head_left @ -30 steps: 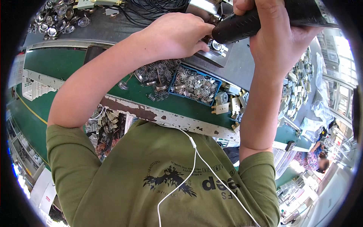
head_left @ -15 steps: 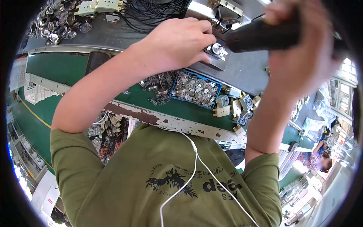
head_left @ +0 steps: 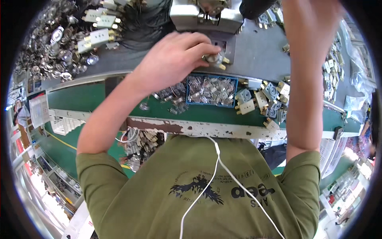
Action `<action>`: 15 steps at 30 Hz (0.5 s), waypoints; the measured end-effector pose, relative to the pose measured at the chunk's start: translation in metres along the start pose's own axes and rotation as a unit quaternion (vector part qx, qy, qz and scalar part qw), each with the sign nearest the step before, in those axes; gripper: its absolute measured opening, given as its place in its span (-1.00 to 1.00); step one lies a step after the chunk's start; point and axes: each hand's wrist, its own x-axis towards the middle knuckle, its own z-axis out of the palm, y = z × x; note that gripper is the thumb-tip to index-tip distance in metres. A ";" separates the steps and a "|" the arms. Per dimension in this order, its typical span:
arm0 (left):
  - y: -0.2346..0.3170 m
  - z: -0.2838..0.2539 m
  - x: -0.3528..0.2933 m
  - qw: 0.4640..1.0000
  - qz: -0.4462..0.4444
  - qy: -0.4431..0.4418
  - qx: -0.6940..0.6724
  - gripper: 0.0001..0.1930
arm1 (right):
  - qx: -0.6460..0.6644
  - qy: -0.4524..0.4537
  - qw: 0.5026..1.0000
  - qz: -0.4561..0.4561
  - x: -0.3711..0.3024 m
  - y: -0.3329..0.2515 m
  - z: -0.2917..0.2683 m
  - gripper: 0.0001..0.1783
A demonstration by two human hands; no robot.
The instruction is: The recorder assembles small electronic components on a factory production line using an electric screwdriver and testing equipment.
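Note:
My left hand (head_left: 175,55) is closed, thumb and forefinger pinching a small component (head_left: 215,59) with a round metal top and brass-coloured terminals. The component is over the flat metal fixture (head_left: 227,47) at the front of a metal device. At the upper right, my right hand (head_left: 312,16) is smeared by motion and cut off by the picture's top edge. Left of it shows a thick black cylindrical tool (head_left: 260,7); whether my fingers are on it is hidden.
A blue tray (head_left: 211,105) of small metal pieces lies below my left hand. Several pale terminal blocks (head_left: 260,98) are to its right. Round metal caps (head_left: 57,36) and black cables (head_left: 149,26) cover the upper left. The metal device (head_left: 185,16) stands at the back.
The black tool, earlier in my right hand with its tip at the component, has moved up and away. My right hand has risen. My left hand now pinches the component, its terminals pointing lower right.

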 end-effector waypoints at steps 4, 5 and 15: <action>0.000 -0.025 -0.021 0.952 -0.081 0.158 -0.248 -0.57 | -0.014 -0.115 0.992 -0.049 -0.071 -0.016 -0.034 -0.29; -0.005 -0.026 -0.023 0.954 -0.073 0.147 -0.252 -0.58 | 0.054 -0.133 0.989 0.028 -0.088 -0.021 -0.016 -0.34; -0.008 -0.023 -0.039 0.928 -0.096 0.182 -0.309 -0.59 | 0.196 -0.190 0.938 0.214 -0.101 -0.035 0.040 -0.49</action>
